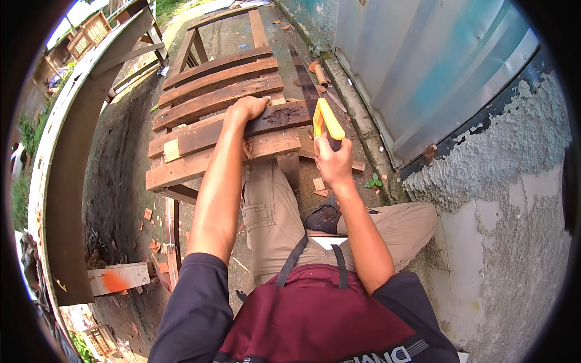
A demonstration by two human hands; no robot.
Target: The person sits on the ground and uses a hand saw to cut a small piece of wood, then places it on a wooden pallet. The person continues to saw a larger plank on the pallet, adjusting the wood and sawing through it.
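Observation:
A handsaw with a yellow and black handle is in my right hand, the fingers wrapped round the grip. Its dark blade points away from me and lies against or just beside the right end of a brown wooden plank. This plank, with a dark rough patch near that end, lies across a slatted wooden frame. Pressing down on it, my left hand curls its fingers over the far edge; the fingertips are partly hidden.
Small wood offcuts lie on the ground near my shoe. A corrugated metal sheet and a rough wall stand close on the right. Along the left runs a long wooden structure. A small green plant grows by the kerb.

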